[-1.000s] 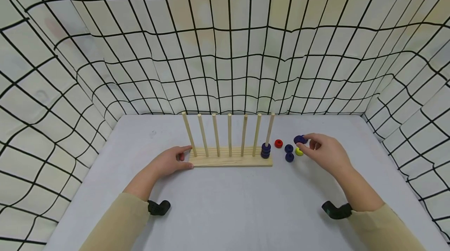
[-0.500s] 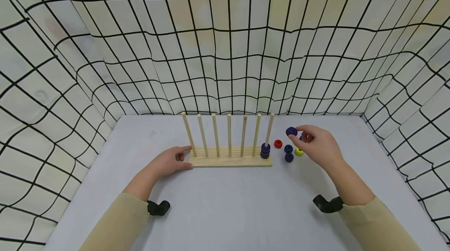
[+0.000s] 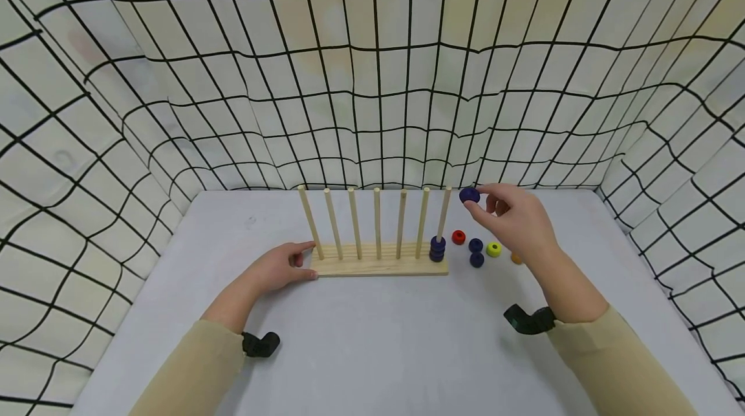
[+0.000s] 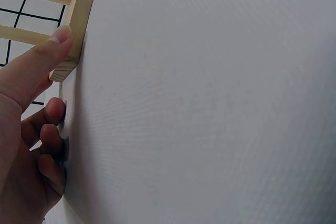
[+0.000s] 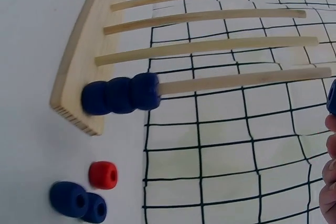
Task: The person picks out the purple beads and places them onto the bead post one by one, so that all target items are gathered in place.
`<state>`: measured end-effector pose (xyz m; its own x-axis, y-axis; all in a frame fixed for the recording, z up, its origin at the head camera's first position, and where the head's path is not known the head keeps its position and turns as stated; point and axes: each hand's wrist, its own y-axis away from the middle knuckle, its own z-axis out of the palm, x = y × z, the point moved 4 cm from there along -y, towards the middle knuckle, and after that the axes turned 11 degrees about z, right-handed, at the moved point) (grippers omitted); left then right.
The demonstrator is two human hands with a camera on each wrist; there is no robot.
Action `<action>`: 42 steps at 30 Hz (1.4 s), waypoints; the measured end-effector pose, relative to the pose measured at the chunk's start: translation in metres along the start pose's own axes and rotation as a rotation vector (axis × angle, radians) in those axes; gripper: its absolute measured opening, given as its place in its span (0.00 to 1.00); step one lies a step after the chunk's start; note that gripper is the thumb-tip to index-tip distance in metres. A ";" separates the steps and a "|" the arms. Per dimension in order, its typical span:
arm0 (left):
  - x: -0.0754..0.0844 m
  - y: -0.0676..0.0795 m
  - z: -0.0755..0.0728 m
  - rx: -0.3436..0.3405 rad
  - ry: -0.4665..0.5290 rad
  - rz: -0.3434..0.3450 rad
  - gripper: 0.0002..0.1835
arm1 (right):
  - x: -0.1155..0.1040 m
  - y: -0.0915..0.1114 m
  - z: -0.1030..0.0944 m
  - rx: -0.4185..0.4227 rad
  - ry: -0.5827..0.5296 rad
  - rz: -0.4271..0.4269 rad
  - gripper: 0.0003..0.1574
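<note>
A wooden peg rack (image 3: 381, 266) with a row of upright pegs stands on the table. My left hand (image 3: 284, 270) grips its left end, the thumb (image 4: 44, 56) lying on the base in the left wrist view. Three dark blue beads (image 5: 121, 94) are stacked on the rightmost peg (image 3: 445, 212). Between thumb and fingertips my right hand (image 3: 518, 215) pinches another dark blue bead (image 3: 469, 195), just right of that peg's top and apart from it. Only the edge of this bead shows in the right wrist view.
Right of the rack lie a red bead (image 3: 458, 237), two dark blue beads (image 3: 476, 252), a yellow bead (image 3: 493, 249) and an orange bead (image 3: 515, 259) partly behind the right wrist. Black netting (image 3: 378, 92) over pale walls encloses the back and sides of the white table (image 3: 378, 345).
My right hand has lifted the dark blue bead up and left, from above the loose beads to beside the rightmost peg's tip. An orange bead has come into sight. The left hand keeps its hold.
</note>
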<state>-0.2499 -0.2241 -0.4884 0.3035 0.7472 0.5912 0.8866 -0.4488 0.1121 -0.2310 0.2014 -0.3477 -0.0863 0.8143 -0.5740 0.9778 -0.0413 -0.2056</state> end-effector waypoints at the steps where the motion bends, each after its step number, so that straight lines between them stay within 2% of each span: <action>1: 0.000 0.000 0.000 0.001 0.001 0.001 0.42 | -0.003 -0.001 -0.001 0.008 -0.006 -0.010 0.28; 7: -0.001 0.001 0.000 -0.001 -0.004 0.000 0.42 | -0.020 -0.006 -0.006 0.048 -0.055 -0.066 0.27; 12: 0.000 0.001 0.000 -0.002 -0.002 -0.006 0.42 | -0.025 -0.008 -0.006 0.058 -0.076 -0.105 0.26; 21: 0.002 0.001 -0.001 0.001 -0.001 -0.011 0.42 | -0.022 -0.011 0.002 0.033 -0.068 -0.088 0.23; 30: 0.001 0.001 0.001 0.003 -0.001 -0.021 0.42 | -0.026 -0.011 0.008 -0.001 -0.069 -0.066 0.28; 42: -0.003 -0.001 0.003 0.008 -0.010 -0.014 0.42 | -0.027 -0.011 0.015 -0.002 -0.058 -0.058 0.27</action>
<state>-0.2504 -0.2248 -0.4923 0.2943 0.7584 0.5816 0.8937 -0.4340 0.1137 -0.2423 0.1709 -0.3417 -0.1540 0.7802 -0.6063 0.9711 0.0064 -0.2385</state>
